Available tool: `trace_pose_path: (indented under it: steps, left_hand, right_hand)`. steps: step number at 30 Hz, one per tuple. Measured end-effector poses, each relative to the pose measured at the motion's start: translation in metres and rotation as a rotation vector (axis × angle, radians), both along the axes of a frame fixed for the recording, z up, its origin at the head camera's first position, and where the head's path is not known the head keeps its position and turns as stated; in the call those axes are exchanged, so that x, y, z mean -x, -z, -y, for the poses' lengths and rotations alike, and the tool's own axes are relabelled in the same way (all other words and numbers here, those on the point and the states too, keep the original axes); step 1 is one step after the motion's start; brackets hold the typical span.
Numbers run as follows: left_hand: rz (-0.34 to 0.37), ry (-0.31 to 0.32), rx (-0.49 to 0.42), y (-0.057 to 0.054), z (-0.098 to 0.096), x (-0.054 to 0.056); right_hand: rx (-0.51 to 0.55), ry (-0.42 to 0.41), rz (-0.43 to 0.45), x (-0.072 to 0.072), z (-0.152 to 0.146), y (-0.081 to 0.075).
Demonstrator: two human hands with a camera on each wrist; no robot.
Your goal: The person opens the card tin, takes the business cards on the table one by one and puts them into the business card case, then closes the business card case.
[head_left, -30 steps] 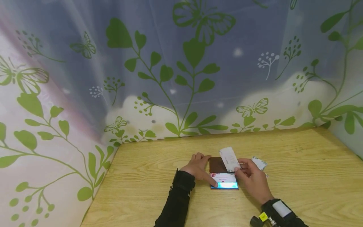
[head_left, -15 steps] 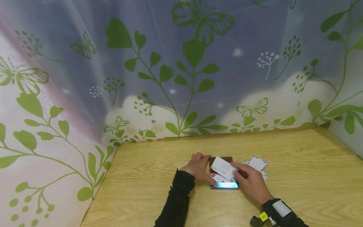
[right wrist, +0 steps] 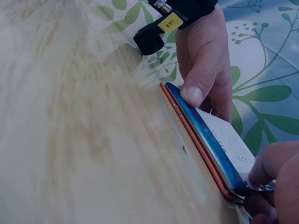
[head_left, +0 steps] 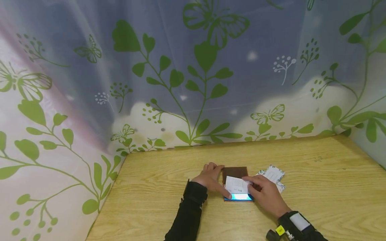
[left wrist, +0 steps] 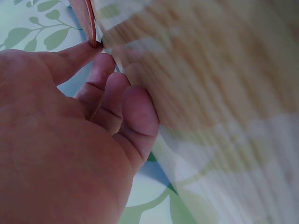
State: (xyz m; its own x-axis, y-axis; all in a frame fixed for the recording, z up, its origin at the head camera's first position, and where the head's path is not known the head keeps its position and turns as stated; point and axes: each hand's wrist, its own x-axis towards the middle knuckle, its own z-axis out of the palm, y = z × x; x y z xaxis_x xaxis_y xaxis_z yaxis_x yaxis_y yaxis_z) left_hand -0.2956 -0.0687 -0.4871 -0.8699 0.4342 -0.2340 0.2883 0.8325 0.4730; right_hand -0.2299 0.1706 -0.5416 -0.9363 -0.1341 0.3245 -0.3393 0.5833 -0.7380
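Observation:
A brown card holder (head_left: 235,172) lies unfolded on the table, with a shiny blue strip (head_left: 242,196) along its near edge. In the right wrist view its edge trim (right wrist: 196,140) looks orange. A white printed card (head_left: 236,184) lies over its near half, the card's lower edge along the strip. My right hand (head_left: 266,192) pinches the card's right end between thumb and fingers. My left hand (head_left: 211,179) rests at the holder's left side, thumb pressing on the strip and index fingertip at the far corner. The other left fingers (left wrist: 140,112) rest on the table.
Several leaf-patterned white cards (head_left: 273,174) lie overlapping on the table just beyond my right hand. The wood-grain table (head_left: 169,174) meets a curtain (head_left: 169,110) with green leaves and butterflies at the back and sides.
The card in my right hand has come down from a raised tilt over the far half of the holder and turned level against the blue strip. My left hand has stayed in place.

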Motion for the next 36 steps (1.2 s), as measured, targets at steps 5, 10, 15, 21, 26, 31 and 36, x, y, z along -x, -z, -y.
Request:
trace_pose_path:
  steps: [5, 10, 15, 21, 26, 31, 36]
  left_hand:
    - [-0.003, 0.004, 0.002, -0.0006, 0.0002, -0.0003]
    - [0.011, 0.002, 0.004, 0.0003, 0.0005, 0.0005]
    - [0.025, -0.005, -0.005, -0.0021, 0.0005, -0.0007]
    - [0.027, -0.006, -0.001, -0.0051, 0.0000, -0.0034]
    - [0.026, -0.002, -0.001, -0.0054, -0.0003, -0.0038]
    - [0.028, -0.001, -0.001, -0.0035, -0.0003, -0.0025]
    - [0.041, -0.011, 0.013, -0.0002, -0.0008, -0.0001]
  right_hand:
    - [0.006, -0.041, -0.010, 0.0010, -0.0013, 0.0012]
    - [0.018, -0.077, -0.015, 0.0006, -0.0020, 0.0007]
    - [0.031, -0.104, -0.023, -0.0009, -0.0025, 0.0001]
    - [0.046, -0.125, -0.013, -0.0020, -0.0031, -0.0005]
    - [0.037, -0.140, -0.034, -0.0031, -0.0037, -0.0015]
    - [0.023, -0.160, -0.052, -0.0042, -0.0050, -0.0026]
    - [0.020, -0.175, -0.007, -0.0025, -0.0061, -0.0007]
